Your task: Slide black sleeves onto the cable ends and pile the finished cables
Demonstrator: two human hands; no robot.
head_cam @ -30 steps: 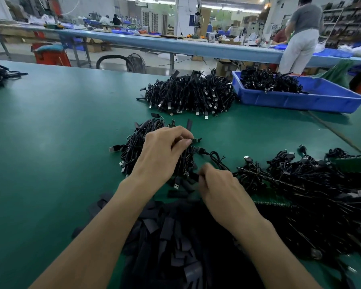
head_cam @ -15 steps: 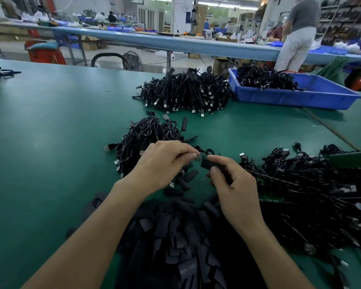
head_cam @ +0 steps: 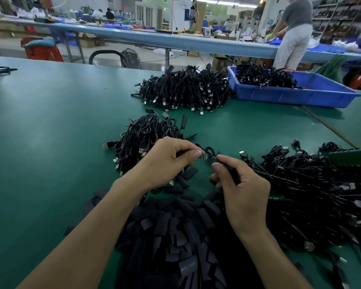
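My left hand (head_cam: 167,161) pinches the small circuit-board end of a black cable (head_cam: 203,157) between thumb and fingers. My right hand (head_cam: 242,188) holds a black sleeve (head_cam: 222,163) whose open mouth sits just right of that cable end. A heap of loose black sleeves (head_cam: 175,243) lies under my wrists. A pile of black cables (head_cam: 146,136) lies beyond my left hand, and a tangle of other cables (head_cam: 313,184) spreads at the right.
A larger cable pile (head_cam: 183,90) sits farther back on the green table (head_cam: 50,142). A blue tray (head_cam: 290,94) with cables stands at the back right. A person (head_cam: 294,32) stands at the long bench behind it.
My right hand rose from the sleeve heap with a sleeve and brought it up to the cable end. My left hand drew that cable end off the pile toward me.
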